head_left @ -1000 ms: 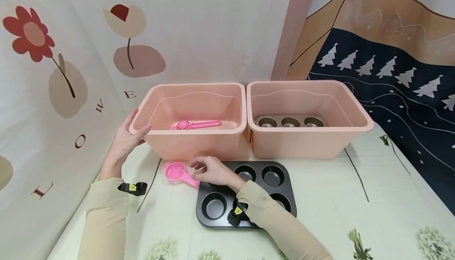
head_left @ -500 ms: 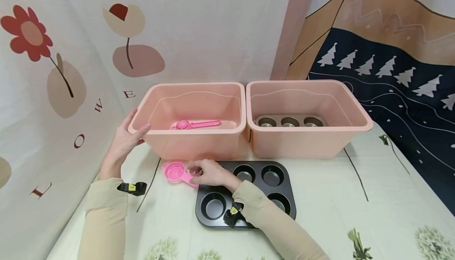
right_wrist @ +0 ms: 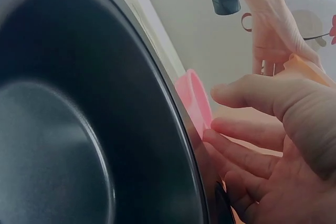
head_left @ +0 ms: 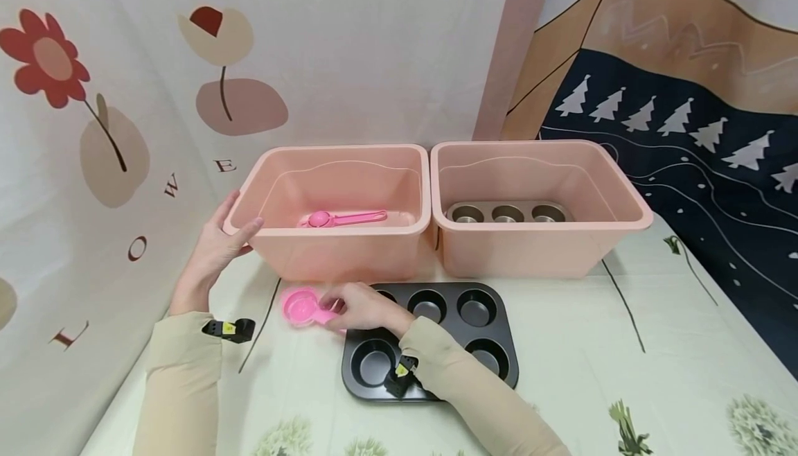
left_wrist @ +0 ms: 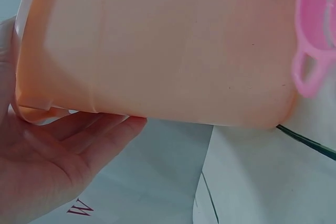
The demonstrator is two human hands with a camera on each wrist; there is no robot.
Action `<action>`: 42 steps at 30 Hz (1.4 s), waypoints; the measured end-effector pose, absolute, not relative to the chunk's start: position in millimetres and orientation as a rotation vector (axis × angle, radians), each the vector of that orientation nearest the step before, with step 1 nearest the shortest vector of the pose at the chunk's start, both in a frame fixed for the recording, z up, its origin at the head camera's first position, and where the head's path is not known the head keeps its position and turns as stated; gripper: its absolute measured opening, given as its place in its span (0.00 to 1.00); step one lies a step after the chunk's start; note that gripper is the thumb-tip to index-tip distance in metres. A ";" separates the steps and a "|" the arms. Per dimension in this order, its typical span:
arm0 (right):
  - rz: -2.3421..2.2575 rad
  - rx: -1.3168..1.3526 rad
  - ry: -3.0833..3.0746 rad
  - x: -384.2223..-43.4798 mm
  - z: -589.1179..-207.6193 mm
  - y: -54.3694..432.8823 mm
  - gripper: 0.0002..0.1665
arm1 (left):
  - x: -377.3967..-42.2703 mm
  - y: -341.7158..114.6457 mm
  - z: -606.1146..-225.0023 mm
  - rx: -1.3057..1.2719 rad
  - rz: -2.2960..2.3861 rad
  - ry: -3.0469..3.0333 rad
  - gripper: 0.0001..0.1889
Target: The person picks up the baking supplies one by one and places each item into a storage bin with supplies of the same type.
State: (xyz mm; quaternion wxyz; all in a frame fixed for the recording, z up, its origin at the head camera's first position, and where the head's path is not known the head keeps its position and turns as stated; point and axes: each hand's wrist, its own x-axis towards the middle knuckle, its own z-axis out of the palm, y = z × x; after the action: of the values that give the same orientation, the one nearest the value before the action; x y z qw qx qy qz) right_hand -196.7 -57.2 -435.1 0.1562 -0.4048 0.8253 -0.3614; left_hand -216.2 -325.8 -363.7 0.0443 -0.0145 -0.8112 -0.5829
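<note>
My left hand [head_left: 212, 253] grips the left corner of a peach-pink plastic tub [head_left: 339, 256], thumb over the rim; in the left wrist view its fingers [left_wrist: 113, 137] lie along the outside. My right hand [head_left: 364, 307] reaches across the dark muffin tin and holds the handle of a pink egg separator [head_left: 300, 305], whose round cup points left. In the right wrist view the separator [right_wrist: 193, 100] shows beyond the tin's edge, touched by fingertips; the full grip is partly hidden. The left wrist view catches its slotted tab [left_wrist: 308, 80].
The dark muffin tin [head_left: 430, 390] lies before the tubs, under my right forearm. A pink long-handled spoon-like tool [head_left: 343, 219] lies in the left tub. The right tub [head_left: 517, 251] holds a bronze muffin tin [head_left: 526, 206]. A printed curtain [head_left: 386, 54] stands behind.
My right hand has lowered and moved slightly left onto the separator's handle. The separator has shifted a little left and seems tilted. My left hand stays on the tub.
</note>
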 end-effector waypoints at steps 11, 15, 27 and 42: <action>-0.940 -1.303 2.291 -192.0 -436.7 -67.2 0.18 | -216.6 -327.3 -360.3 -0.064 -1.798 -2.515 0.44; -0.936 -1.309 2.264 -190.6 -437.7 -71.0 0.16 | -216.5 -327.7 -360.0 -0.058 -1.806 -2.507 0.44; -0.937 -1.343 2.166 -191.6 -444.3 -77.1 0.21 | -216.8 -328.8 -360.8 -0.072 -1.778 -2.512 0.43; -0.929 -1.325 2.213 -186.8 -449.2 -83.1 0.16 | -216.5 -328.6 -361.5 -0.078 -1.747 -2.529 0.43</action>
State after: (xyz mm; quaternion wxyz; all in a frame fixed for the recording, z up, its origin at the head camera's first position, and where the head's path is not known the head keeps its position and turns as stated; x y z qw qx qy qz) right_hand -186.8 -83.1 -449.2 0.1986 -0.4737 0.7911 -0.3321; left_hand -216.5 -328.6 -361.5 0.0334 -0.0254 -0.8220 -0.5680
